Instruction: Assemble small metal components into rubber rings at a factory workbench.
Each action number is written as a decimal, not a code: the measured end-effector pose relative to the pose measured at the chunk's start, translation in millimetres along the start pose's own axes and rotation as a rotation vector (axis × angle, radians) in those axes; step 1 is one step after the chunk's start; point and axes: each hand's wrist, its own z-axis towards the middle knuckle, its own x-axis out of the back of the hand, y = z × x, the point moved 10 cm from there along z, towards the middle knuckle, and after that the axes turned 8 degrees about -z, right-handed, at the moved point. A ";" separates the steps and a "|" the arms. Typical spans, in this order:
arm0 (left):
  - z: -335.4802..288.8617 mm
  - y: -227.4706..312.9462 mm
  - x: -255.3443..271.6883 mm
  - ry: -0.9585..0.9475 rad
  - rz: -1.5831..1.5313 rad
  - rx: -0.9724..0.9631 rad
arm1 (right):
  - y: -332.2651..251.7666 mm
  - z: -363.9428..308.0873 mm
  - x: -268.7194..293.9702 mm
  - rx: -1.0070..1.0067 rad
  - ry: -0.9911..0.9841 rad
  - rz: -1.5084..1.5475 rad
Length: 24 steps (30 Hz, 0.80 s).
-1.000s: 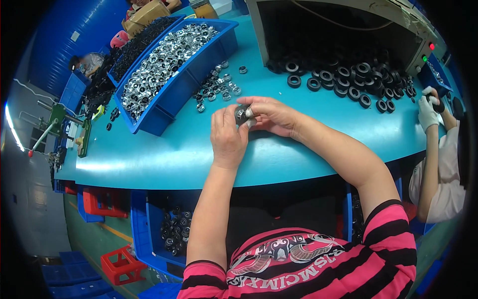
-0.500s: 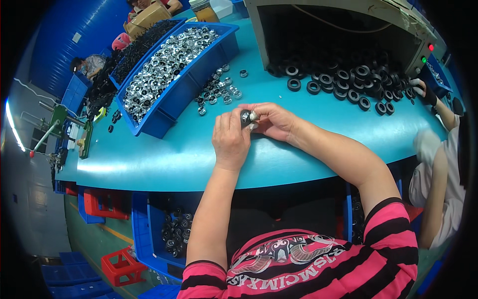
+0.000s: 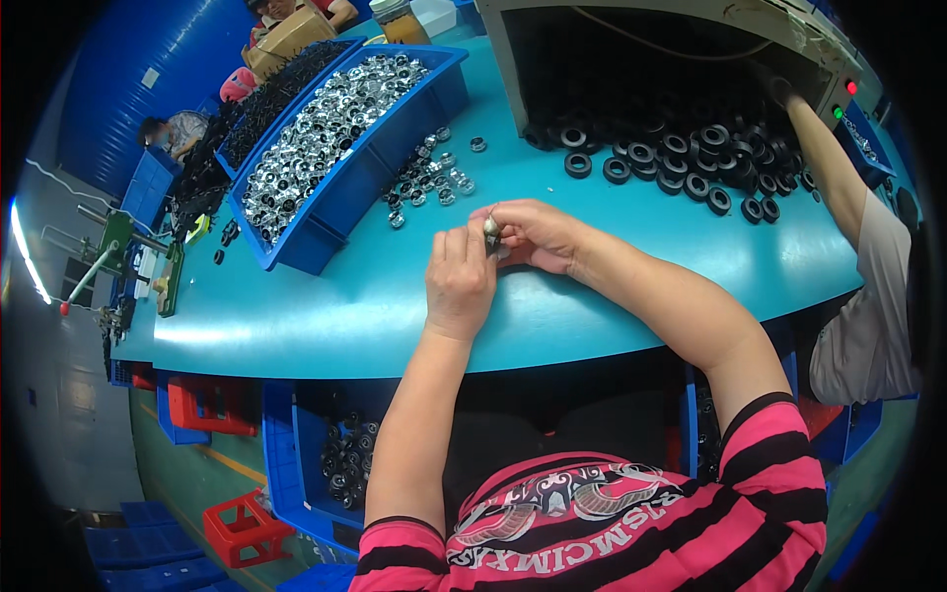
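In front of my chest, just above the table, my two hands meet around a small dark wheel-like part (image 3: 491, 240). My left hand (image 3: 460, 274) has its fingers curled over the part from the left, hiding most of it. From the right, my right hand (image 3: 538, 237) pinches at it with thumb and bent fingers. Something pale and shiny shows at the pinch, too small to make out. Loose clear-and-silver hubs (image 3: 431, 176) lie on the table beyond my hands, and a heap of black rings (image 3: 695, 163) lies to their right.
A blue bin (image 3: 340, 212) full of shiny hubs stands at left, beside another of black parts. A metal box-like machine (image 3: 513, 74) with lit lamps stands behind the rings. A co-worker's arm (image 3: 834, 163) reaches in from the right. A green hand press (image 3: 116, 242) sits far left.
The part between my hands has turned, so its dark round face no longer shows. The co-worker at right has stretched an arm forward into the machine's opening.
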 end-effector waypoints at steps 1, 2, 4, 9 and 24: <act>-0.6 -0.1 -0.8 0.002 -0.003 0.002 | 0.9 1.7 2.1 -0.015 0.006 0.017; -1.3 -0.6 -1.6 0.004 -0.005 0.005 | 2.7 2.7 3.1 -0.029 0.013 0.035; -2.6 -2.7 -1.6 0.017 -0.011 0.005 | -3.6 -4.4 -5.5 -0.020 0.040 0.002; -2.0 -3.1 -1.3 0.046 -0.030 0.003 | -1.7 -2.3 -3.9 -0.010 0.033 -0.005; -3.5 9.4 -4.9 0.002 0.044 -0.101 | -2.2 3.6 -0.1 -0.043 0.072 0.004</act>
